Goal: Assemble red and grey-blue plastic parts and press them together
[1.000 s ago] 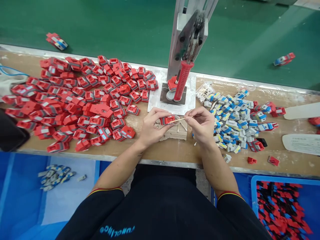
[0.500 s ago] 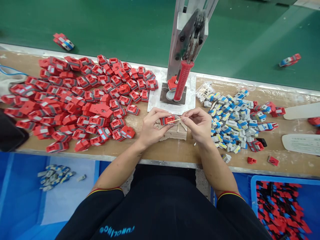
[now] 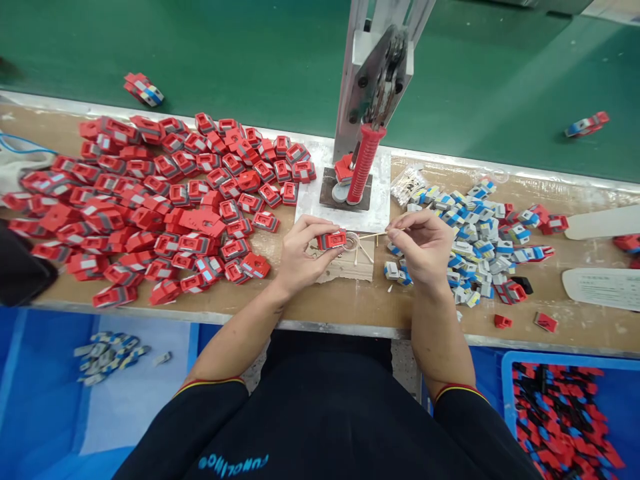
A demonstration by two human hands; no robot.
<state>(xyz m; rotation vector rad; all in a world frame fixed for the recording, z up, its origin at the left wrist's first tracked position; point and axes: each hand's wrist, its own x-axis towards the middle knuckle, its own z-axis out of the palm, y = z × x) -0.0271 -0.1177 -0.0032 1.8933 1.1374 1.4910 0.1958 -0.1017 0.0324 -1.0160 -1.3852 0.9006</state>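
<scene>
My left hand [image 3: 306,252] is closed, pinching a red and grey toy part [image 3: 331,240] with its recessed face upward. A thin cotton swab [image 3: 371,235] is pinched in my right hand [image 3: 424,243]; its far end points left toward a small round dish [image 3: 352,241] beside the red part. The swab and the red part are apart. More swabs lie on a wooden block [image 3: 345,268] below the dish. Under my right hand spreads a pile of small grey, blue and yellow parts [image 3: 463,243].
A hand press with a red handle [image 3: 367,163] stands behind my hands. Many red parts [image 3: 150,213] cover the bench at left. A bundle of swabs [image 3: 407,184] lies right of the press. Toy pieces [image 3: 143,89] ride a green belt [image 3: 225,53]. A blue bin [image 3: 507,373] stands lower right.
My right hand has moved right with the swab, away from the red part. My left hand stays nearly in place with that part. The pieces on the green belt have shifted right.
</scene>
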